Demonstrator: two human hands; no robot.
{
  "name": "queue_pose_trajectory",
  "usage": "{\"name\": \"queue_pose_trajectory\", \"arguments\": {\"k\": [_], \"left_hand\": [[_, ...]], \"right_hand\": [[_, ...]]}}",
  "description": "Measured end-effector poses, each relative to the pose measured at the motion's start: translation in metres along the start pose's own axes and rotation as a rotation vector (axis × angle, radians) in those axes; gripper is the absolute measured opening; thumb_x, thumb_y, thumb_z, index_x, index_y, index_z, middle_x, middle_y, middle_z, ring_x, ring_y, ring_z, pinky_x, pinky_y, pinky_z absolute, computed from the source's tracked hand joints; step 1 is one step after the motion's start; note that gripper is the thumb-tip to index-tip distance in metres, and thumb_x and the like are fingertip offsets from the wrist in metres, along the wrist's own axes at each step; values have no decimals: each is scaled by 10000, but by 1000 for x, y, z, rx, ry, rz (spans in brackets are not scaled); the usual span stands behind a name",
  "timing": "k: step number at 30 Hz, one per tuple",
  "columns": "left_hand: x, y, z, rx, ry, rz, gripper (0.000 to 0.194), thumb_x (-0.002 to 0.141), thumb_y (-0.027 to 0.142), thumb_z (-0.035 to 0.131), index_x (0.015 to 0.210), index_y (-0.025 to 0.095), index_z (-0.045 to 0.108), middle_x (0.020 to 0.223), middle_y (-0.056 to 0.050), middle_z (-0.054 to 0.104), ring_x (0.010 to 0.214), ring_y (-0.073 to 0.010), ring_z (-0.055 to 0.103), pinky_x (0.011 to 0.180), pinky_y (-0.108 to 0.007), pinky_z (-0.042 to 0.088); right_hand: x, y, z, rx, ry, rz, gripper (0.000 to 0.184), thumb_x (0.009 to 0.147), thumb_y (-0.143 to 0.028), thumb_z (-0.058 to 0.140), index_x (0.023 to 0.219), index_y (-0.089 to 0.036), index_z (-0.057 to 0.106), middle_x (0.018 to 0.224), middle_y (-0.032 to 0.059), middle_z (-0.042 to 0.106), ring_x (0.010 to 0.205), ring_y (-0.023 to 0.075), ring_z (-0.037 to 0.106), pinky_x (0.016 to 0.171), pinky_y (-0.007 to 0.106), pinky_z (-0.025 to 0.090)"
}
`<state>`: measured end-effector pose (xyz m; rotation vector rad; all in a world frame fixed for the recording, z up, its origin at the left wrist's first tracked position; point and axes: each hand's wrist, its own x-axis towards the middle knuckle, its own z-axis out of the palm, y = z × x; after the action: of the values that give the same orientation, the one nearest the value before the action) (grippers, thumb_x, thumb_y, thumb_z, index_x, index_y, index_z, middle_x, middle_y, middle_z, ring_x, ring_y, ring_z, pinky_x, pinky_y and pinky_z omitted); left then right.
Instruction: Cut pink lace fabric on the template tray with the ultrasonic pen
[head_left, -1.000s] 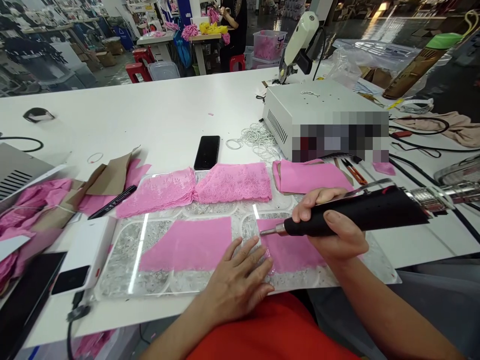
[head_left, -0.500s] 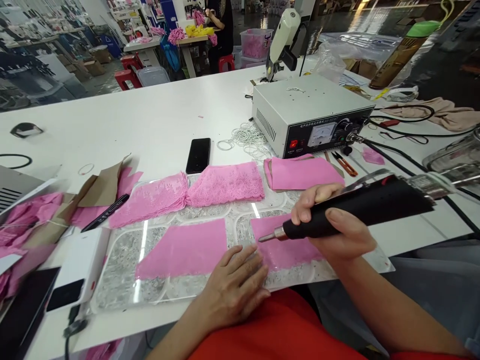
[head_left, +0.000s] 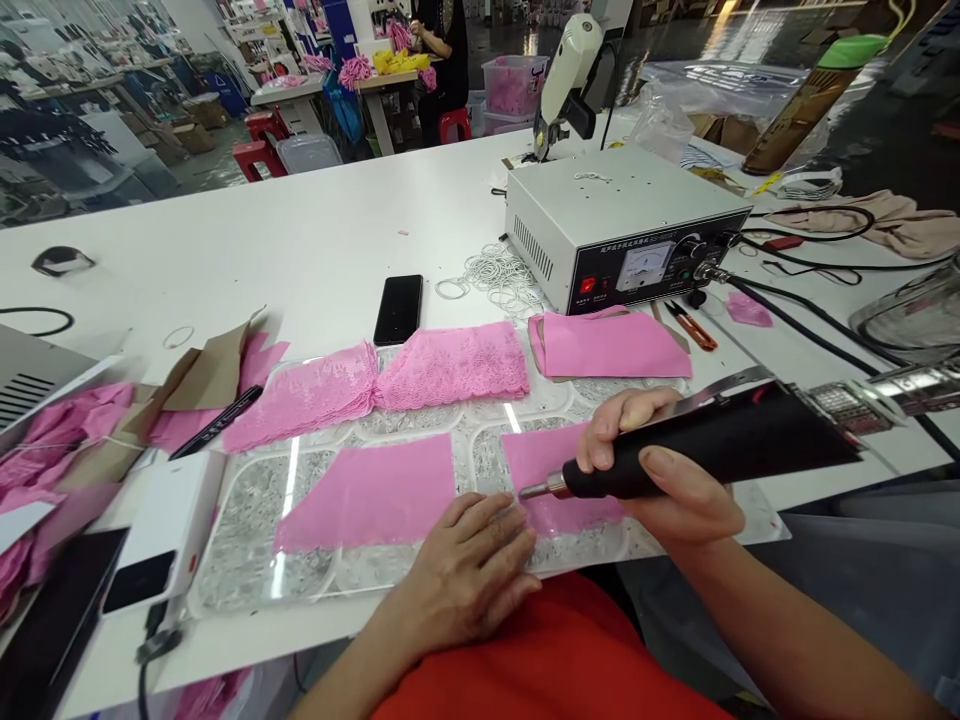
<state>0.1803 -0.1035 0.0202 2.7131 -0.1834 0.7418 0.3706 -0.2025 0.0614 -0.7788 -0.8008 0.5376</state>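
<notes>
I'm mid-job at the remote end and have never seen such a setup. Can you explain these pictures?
Every picture comes from one camera worn on a person's head, looking forward and down; that person works bare-handed. The right hand grips a black handheld tool, its metal tip at the left edge of a plain pink fabric piece. The left hand lies beside that edge; another plain piece is farther left, both on a grey-patterned mat. Beyond are pink lace pieces, a black phone and a grey control box.
</notes>
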Motion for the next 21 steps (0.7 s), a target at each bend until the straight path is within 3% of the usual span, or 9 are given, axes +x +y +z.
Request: {"name": "queue_pose_trajectory", "arguments": {"k": [7,11,15,21], "left_hand": [[1,1,0,-11,13,-3,246,973,296,510,1056,117,658,1024,-110,733,1063,-248,653,882,-376,520],[5,2,-3,45,17,-40,236,974,236,494,1116,120,642,1058,-108,728,1074,-238,649,906,-369,512],[11,-3,1,166,-4,-150,268,966,196,472,1171,114,623,1193,-132,678,1201,-289,580,950,-431,490],[12,-12,16,233,-76,-221,331,977,235,442,1258,146,593,1342,-118,591,1350,-329,435,1074,-526,383]], "right_hand": [[-1,0,0,-16,0,-10,96,797,-265,655,872,-206,637,746,10,583,542,121,581,487,292,539],[7,-8,-17,-37,175,-107,122,735,-263,660,833,-191,650,728,11,587,524,121,553,472,289,516],[17,-13,-37,-118,352,-222,93,673,-237,654,753,-193,635,693,1,559,512,119,527,468,284,490],[17,0,-35,-149,357,-223,97,695,-231,615,786,-198,608,736,1,575,535,119,537,498,300,508]]}}
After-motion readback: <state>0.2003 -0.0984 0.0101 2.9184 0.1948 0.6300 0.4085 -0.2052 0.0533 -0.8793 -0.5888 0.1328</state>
